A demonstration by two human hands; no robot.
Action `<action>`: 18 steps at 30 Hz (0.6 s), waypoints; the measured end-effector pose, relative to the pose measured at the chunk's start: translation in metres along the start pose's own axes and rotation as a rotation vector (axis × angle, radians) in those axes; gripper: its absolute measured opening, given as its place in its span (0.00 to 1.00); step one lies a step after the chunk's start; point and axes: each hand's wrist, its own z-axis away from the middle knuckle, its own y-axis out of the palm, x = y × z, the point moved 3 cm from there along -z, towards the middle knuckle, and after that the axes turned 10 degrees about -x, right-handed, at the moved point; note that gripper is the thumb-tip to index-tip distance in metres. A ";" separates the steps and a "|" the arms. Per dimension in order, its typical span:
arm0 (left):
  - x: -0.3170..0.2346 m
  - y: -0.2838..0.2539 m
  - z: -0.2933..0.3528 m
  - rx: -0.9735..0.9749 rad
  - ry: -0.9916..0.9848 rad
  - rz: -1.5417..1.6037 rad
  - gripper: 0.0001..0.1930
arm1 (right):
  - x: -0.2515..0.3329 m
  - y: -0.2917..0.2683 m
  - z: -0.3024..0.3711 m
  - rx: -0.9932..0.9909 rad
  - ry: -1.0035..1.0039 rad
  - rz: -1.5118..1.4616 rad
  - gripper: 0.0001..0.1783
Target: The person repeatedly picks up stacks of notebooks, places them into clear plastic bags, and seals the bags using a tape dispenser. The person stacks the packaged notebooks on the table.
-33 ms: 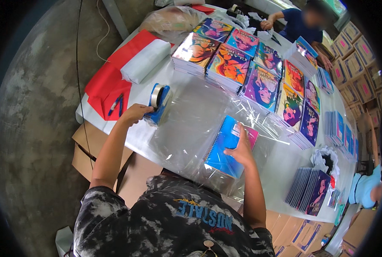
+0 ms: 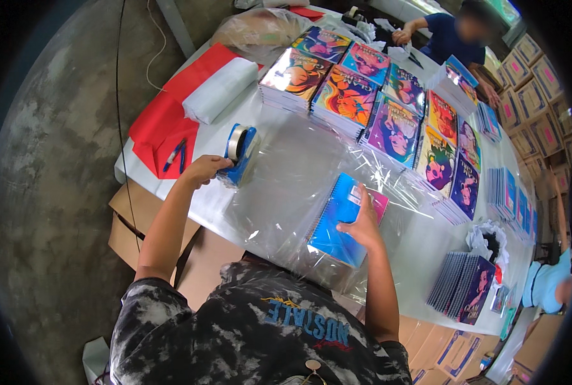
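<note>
My left hand (image 2: 207, 169) is closed at the near left side of a blue tape dispenser (image 2: 241, 168) with a roll of tape in it. Whether the fingertips pinch the body or a tape end is too small to tell. My right hand (image 2: 364, 221) lies over a blue spiral notebook (image 2: 333, 221), thumb spread away from the stretched fingers. A small white label shows by the fingertips, and a pink part lies along the right side. Clear plastic film (image 2: 279, 186) spreads under and around the notebook, wrinkled and shiny.
Stacks of colourful spiral notebooks (image 2: 347, 96) fill the far side. Dark notebooks (image 2: 456, 289) stand at the right. A white roll (image 2: 218, 90), red sheets (image 2: 157, 138) and pens (image 2: 175, 156) lie at the left. A co-worker (image 2: 450, 38) is across the table; cardboard boxes (image 2: 530, 96) rise behind.
</note>
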 end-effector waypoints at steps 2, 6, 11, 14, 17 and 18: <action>0.023 -0.003 0.004 0.156 0.069 0.491 0.17 | -0.001 0.001 -0.002 0.005 -0.012 0.005 0.65; 0.080 0.000 0.033 0.280 0.141 0.599 0.14 | -0.007 -0.002 0.010 -0.014 -0.007 -0.002 0.66; 0.039 -0.026 0.011 -0.899 0.380 -0.113 0.12 | 0.000 -0.004 0.000 0.018 -0.042 0.084 0.69; -0.099 0.095 0.069 0.015 0.619 0.249 0.14 | -0.005 -0.013 0.003 0.002 0.009 0.122 0.71; -0.148 0.201 0.097 0.327 0.605 -0.313 0.22 | 0.005 -0.015 -0.004 0.051 0.017 0.093 0.73; -0.148 0.225 0.083 0.271 0.665 -0.610 0.25 | 0.008 -0.015 -0.005 0.074 0.022 0.081 0.74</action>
